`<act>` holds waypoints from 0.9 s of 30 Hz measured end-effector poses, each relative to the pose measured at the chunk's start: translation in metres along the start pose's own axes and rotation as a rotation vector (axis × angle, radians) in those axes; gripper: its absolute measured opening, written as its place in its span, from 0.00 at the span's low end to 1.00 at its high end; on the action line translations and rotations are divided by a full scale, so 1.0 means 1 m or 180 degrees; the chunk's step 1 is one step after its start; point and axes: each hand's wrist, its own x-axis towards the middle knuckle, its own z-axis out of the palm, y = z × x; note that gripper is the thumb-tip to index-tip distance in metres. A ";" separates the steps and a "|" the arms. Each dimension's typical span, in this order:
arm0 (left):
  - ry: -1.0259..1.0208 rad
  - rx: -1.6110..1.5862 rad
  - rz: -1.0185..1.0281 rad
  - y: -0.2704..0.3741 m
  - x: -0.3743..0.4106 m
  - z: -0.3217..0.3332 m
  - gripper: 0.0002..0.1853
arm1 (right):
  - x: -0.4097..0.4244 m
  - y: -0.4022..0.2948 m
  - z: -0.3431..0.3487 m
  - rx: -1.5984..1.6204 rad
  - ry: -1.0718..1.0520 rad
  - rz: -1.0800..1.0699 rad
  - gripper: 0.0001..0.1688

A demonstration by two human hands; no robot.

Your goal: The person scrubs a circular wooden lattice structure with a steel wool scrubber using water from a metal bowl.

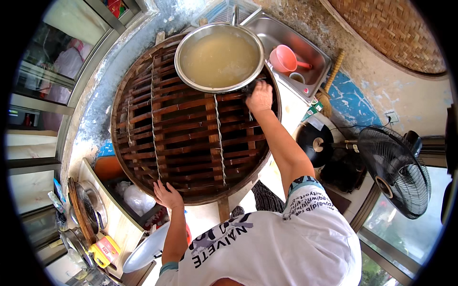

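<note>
A large round steamer rack of dark bamboo slats [186, 143], tied with pale cord, lies before me. On its far edge rests a metal basin [219, 57] of cloudy yellowish liquid. My right hand [260, 95] presses a dark, crumpled thing, perhaps a cloth [250, 87], onto the slats beside the basin's near rim. The fingers are partly hidden, and the dark thing is blurred. At the rack's near left rim, my left hand [168, 195] rests with its fingers spread, holding nothing.
Behind the rack, a steel sink [315, 57] holds a pink dipper [283, 59] and a small cup. A black fan [397, 171] and a straw broom [323, 100] stand at right. Left are a drawer with plastic bags [137, 200] and a counter with a yellow jug [104, 251].
</note>
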 end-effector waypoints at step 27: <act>-0.0163 0.0054 -0.0095 0.005 0.003 -0.003 0.25 | 0.074 0.001 0.005 -0.0219 -0.0849 0.0395 0.27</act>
